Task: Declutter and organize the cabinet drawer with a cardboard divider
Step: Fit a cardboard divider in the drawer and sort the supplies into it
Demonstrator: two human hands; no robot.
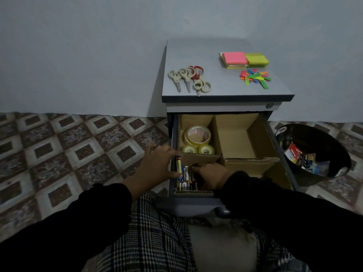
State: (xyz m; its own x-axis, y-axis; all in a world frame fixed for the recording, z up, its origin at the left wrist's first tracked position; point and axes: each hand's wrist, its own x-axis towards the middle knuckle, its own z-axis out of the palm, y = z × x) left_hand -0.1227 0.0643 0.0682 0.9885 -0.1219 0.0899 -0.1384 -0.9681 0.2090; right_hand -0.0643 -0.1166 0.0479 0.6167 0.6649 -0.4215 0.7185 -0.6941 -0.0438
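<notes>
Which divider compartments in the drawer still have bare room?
The big back-right compartment and the front-right one are bare. The tape rolls fill the back-left; both hands crowd the front-left with the batteries.

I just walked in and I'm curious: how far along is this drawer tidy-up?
Roughly halfway. The cardboard divider is fitted and the tape rolls fill one compartment. Both hands, left hand and right hand, are arranging batteries now. The scissors, sticky notes and coloured tabs wait on the cabinet top.
</notes>
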